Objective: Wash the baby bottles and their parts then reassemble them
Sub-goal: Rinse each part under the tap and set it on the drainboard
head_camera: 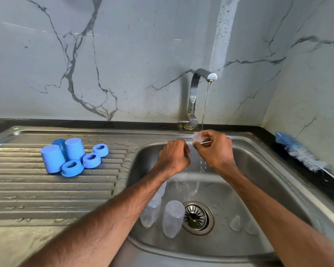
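— Where is the piece I'm washing?
— Your right hand [214, 149] pinches a clear teat [198, 136] under the water stream [205, 105], over the far edge of the sink [249, 134]. It is too blurred to tell which way its tip points. A thin white stick [206, 142] crosses your fingers, running along that edge.
— And my left hand?
— Your left hand [174, 155] is curled just beside the teat; I cannot tell whether it holds anything.
— What else is around?
— Two clear bottles [173, 218] are on the sink floor left of the drain [196, 216], long axes near-to-far, closed ends toward the far edge, well below your hands. Two more teats [235, 223] sit right of the drain. Blue caps [53, 158] and rings [72, 168] cluster on the wet ridged drainboard [46, 189], toward its far left. A bottle brush [301, 151] lies on the black tabletop [46, 122] along the sink's right edge, beside the marble wall [123, 54].
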Demonstrator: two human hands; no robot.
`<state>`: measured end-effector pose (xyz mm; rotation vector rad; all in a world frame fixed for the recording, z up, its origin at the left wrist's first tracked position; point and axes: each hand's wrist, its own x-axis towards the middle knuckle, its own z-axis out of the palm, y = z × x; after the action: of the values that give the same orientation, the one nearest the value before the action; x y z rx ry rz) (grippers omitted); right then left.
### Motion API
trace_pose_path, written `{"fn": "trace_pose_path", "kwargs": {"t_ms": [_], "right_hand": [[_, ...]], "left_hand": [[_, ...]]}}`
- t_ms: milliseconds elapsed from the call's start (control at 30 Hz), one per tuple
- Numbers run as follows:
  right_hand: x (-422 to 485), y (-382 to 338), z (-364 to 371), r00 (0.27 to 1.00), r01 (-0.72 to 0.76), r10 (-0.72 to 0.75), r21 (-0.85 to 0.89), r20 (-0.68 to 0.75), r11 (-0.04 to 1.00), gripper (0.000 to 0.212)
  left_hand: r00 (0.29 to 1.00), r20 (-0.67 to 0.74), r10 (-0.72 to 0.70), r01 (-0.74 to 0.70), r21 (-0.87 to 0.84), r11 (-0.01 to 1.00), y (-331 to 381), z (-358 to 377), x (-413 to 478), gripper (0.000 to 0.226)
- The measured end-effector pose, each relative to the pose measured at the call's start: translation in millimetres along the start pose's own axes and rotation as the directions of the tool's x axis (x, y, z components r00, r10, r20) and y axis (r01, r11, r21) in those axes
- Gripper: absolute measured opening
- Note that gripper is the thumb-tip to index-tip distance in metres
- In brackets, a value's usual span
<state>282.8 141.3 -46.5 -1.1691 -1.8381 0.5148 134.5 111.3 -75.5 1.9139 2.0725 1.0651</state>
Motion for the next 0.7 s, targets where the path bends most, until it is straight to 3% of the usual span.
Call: {"fn": "trace_pose_path", "kwargs": {"t_ms": [300, 400, 500, 600, 700], "right_hand": [[1.2, 3.2, -5.2, 1.000, -0.015, 0.015, -0.002, -0.007, 1.000, 0.021], [1.0, 1.4, -2.6, 1.000, 0.012, -0.012, -0.005, 0.010, 1.000, 0.023], [0.8, 2.6, -0.1, 0.999, 0.026, -0.025, -0.032, 0.039, 0.999, 0.038], [1.9, 4.6, -1.6, 0.999, 0.021, -0.020, -0.023, 0.046, 1.000, 0.043], [2.3, 1.4, -6.6, 1.000, 0.009, -0.009, 0.018, 0.019, 1.000, 0.035]], "left_hand": [[0.997, -0.004, -0.071, 0.070, -0.073, 0.995, -7.6, 1.4, 5.7, 0.035], [0.990, 0.006, -0.141, 0.139, -0.213, 0.967, -2.6, -9.9, 13.2, 0.047], [0.960, 0.073, -0.271, 0.277, -0.394, 0.876, 16.4, -22.5, 32.7, 0.063], [0.918, 0.082, -0.387, 0.375, -0.493, 0.785, 29.1, -21.6, 60.0, 0.033], [0.875, 0.020, -0.484, 0.393, -0.612, 0.686, 31.5, -19.3, 73.5, 0.020]]}}
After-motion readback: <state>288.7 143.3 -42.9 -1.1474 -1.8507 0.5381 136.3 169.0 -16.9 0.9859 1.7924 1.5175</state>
